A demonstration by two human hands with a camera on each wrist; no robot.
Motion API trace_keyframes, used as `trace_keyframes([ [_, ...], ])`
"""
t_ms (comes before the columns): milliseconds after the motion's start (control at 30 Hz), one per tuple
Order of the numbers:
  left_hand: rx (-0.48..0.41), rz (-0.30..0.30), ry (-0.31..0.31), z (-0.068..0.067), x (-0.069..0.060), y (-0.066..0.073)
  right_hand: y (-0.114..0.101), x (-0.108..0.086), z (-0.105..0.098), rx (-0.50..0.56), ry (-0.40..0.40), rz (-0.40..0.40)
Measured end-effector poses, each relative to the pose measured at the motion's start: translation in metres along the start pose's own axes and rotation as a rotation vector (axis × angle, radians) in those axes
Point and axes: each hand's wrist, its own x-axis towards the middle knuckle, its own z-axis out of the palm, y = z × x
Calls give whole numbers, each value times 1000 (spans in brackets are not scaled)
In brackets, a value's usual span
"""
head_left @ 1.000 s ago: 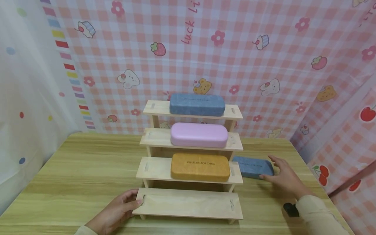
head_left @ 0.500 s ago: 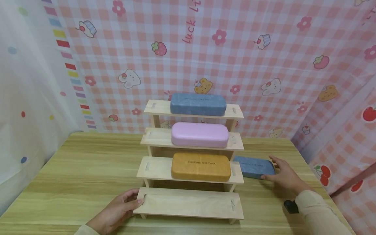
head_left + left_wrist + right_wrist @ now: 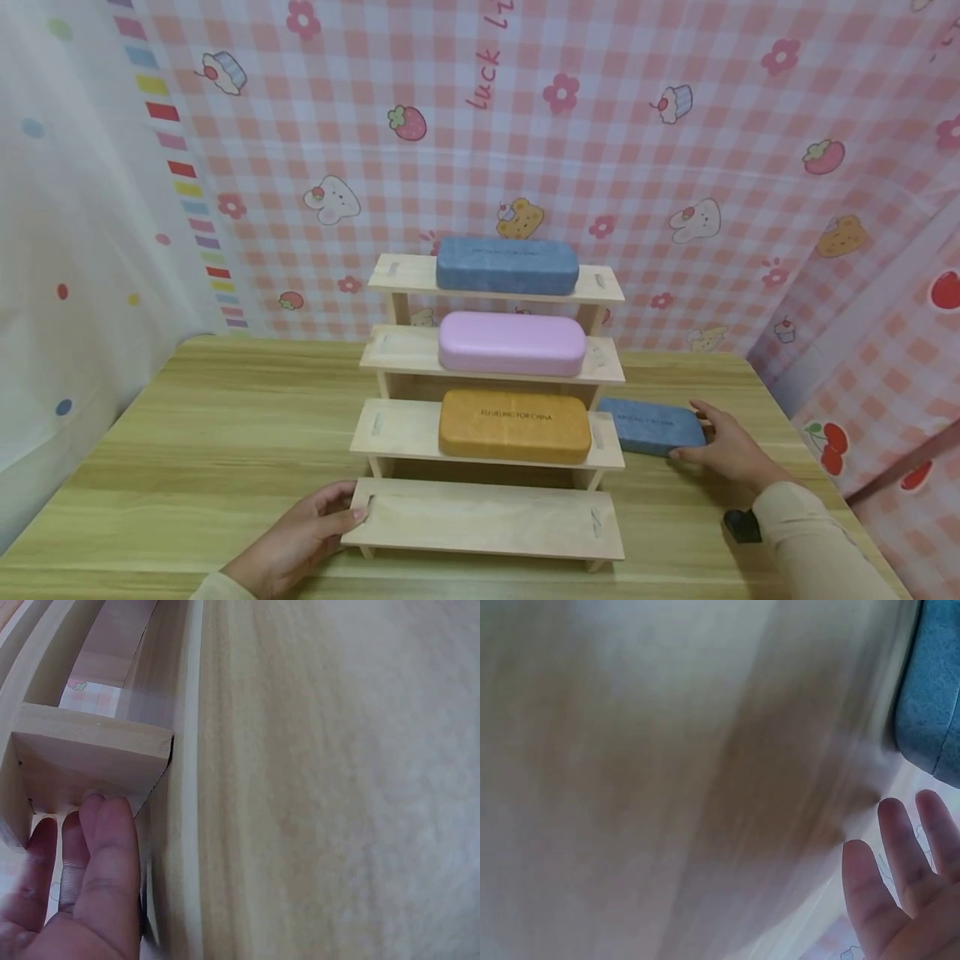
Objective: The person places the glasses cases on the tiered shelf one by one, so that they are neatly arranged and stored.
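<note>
A four-tier wooden display stand (image 3: pixel 480 518) stands on the table. My left hand (image 3: pixel 300 533) grips the left end of its lowest step, thumb on top; in the left wrist view the fingers (image 3: pixel 109 870) reach beneath the board. To the right of the stand lies a blue glasses case (image 3: pixel 652 427), its left end hidden behind the stand. My right hand (image 3: pixel 731 450) holds that case's right end, thumb at the near side and fingertips at the far corner. In the right wrist view several fingers (image 3: pixel 900 847) extend straight below the case (image 3: pixel 934 697).
On the upper steps sit an orange case (image 3: pixel 513 427), a pink case (image 3: pixel 512 343) and another blue case (image 3: pixel 507 267), one per step. A small black object (image 3: pixel 742 526) lies beside the right sleeve. A checked cloth (image 3: pixel 450 167) hangs behind the wooden table (image 3: pixel 187 467).
The whole head view has shifted slightly, so everything sits a little further right. Both hands keep their places at the stand and the blue case.
</note>
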Motion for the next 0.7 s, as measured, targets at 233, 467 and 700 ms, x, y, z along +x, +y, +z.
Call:
trace_keyframes([
  [233, -1, -3, 8, 0, 0, 1, -1, 3, -1, -6, -21, 6],
  [467, 0, 1, 3, 0, 0, 0, -3, 4, 0, -11, -15, 16],
  [700, 0, -3, 7, 0, 0, 0, -2, 4, 2, -18, 1, 69],
])
